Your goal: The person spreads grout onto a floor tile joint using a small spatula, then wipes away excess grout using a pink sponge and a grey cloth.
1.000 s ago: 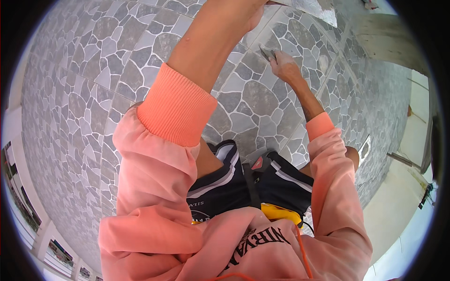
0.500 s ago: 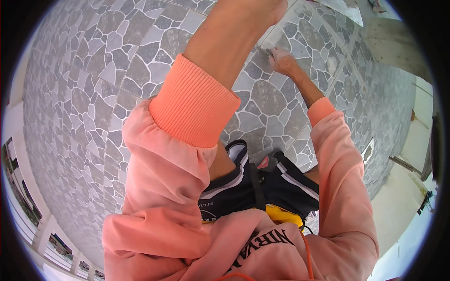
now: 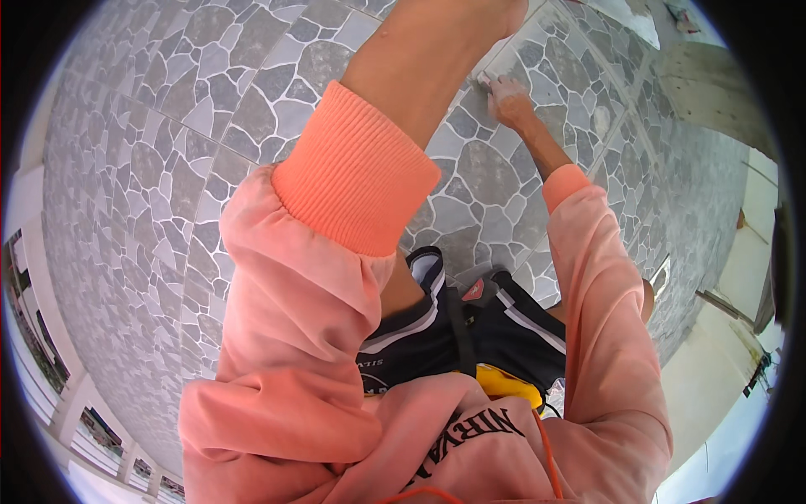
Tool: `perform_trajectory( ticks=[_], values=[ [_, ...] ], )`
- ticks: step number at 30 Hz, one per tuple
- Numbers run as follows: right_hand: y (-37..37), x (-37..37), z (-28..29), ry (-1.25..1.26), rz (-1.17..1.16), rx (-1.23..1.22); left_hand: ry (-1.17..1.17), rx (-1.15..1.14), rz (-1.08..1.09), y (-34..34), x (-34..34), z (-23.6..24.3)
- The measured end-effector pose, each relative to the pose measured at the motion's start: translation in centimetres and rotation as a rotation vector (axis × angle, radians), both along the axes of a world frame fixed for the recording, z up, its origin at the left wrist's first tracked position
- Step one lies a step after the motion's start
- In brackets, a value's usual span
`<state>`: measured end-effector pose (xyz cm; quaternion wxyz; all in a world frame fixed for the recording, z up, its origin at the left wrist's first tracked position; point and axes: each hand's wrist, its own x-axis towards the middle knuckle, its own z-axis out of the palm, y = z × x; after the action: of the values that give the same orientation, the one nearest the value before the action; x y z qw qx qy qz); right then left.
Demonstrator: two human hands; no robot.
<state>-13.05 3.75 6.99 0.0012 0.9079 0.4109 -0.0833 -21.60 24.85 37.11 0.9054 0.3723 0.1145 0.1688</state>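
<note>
Right hand (image 3: pixel 510 99) is dusty and pinches a small pale bit, can't tell what, right on the grout line (image 3: pixel 537 50) of the stone-pattern floor tiles (image 3: pixel 168 168). I'd keep it low and follow the joint. Left forearm (image 3: pixel 437 59) reaches forward, its hand hidden, grip unknown.

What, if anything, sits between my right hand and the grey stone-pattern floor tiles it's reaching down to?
Nothing visible: the right hand already rests on the grey stone-pattern floor tiles, with something small and pale at its fingertips, too small to identify. The left hand is out of view.
</note>
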Motion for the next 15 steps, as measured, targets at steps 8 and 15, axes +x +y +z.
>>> perform_trajectory(
  ticks=[8,15],
  values=[
    [-0.6,3.3,1.4,0.301,-0.028,-0.072,0.094,0.020,-0.003,0.7,-0.3,0.1],
    [-3.0,3.5,1.4,0.402,0.043,-0.164,-0.059,0.064,-0.055,0.9,-0.7,-0.9]
  ],
)
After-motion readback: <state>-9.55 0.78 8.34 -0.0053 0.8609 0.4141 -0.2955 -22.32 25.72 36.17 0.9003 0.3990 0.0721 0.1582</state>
